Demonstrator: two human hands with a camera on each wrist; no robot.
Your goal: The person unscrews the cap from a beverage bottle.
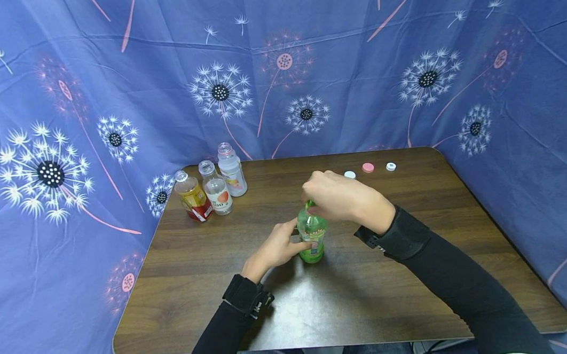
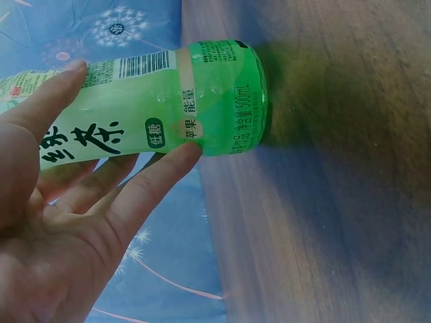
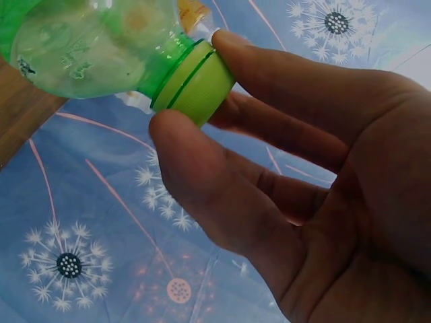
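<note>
A green plastic bottle (image 1: 310,230) with a printed label stands upright on the wooden table, in front of the person. The left hand (image 1: 278,247) holds its body from the left, thumb on the near side and fingers round the other side, as the left wrist view of the bottle (image 2: 225,101) shows. Over the top, the right hand (image 1: 342,195) pinches the light green cap (image 3: 199,84) between thumb and fingers. In the right wrist view the cap sits on the bottle's neck, with a thin dark green line round it.
At the table's back left stand three bottles without caps: one with a yellow and red label (image 1: 193,198), a clear one (image 1: 216,190) and a whitish one (image 1: 232,174). A white cap (image 1: 349,174), a pink cap (image 1: 368,168) and another white cap (image 1: 391,166) lie at the back right.
</note>
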